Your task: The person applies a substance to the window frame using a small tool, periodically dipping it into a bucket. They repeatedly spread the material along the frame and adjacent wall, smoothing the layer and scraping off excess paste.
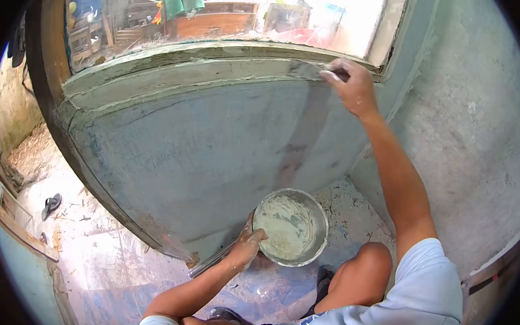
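**Two hands at two heights: one low on the bowl, one high on the sill**

Clenched the left hand (247,244) on the near rim of the metal bowl (292,226), thumb over the edge and fingers below. Held this bowl low, just above the floor (351,208) and close beside the bent knee (363,268), with the mouth turned up toward the camera. Did so probably to hold the pale paste (286,228) inside and within easy reach. Carried smears of the same paste on the fingers of that hand. Covered also, seemingly, the end of a long flat metal strip (210,266), slanted down to the left under the same hand. Could not tell whether gripped or only touched.

Stretched the right hand (351,85) far up, arm almost straight, to the right end of the window sill (218,57). Closed the grip there around a small dark tool (337,76), mostly hidden by the fingers, so could not tell its shape. Pressed it against the edge of the sill, likely for firm and even contact with the rough surface.

Crouched close to the grey-blue wall (213,154), with the bowl between body and wall, perhaps to have it near for both hands. Left one sandal (51,204) well apart on the floor, far at the left.
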The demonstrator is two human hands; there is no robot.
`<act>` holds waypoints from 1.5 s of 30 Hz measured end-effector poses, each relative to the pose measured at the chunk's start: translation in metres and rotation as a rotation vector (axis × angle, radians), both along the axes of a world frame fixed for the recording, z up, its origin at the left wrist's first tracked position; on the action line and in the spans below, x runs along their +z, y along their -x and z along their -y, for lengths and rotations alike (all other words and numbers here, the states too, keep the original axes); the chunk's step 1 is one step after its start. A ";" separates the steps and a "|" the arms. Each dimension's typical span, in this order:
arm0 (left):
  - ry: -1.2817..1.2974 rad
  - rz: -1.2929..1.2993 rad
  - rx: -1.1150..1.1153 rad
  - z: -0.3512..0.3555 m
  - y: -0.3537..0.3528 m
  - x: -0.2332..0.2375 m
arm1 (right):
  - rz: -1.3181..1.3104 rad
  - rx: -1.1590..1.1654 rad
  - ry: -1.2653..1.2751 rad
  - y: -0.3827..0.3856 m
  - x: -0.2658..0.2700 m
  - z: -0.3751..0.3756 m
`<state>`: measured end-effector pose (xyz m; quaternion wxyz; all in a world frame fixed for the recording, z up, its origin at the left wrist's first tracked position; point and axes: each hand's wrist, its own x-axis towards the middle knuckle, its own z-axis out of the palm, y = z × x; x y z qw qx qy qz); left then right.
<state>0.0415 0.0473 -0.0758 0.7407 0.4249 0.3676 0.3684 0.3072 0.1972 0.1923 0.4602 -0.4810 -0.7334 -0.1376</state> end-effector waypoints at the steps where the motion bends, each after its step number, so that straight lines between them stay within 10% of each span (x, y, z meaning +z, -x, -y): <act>1: -0.022 0.013 0.002 -0.001 -0.001 -0.004 | -0.024 -0.037 0.019 -0.001 0.000 0.008; 11: -0.098 -0.002 -0.042 -0.011 -0.006 -0.036 | 0.181 0.002 -0.193 0.107 0.005 0.037; 45: -0.096 0.146 -0.027 -0.006 -0.001 -0.019 | 0.360 -0.252 -0.195 0.089 0.022 0.064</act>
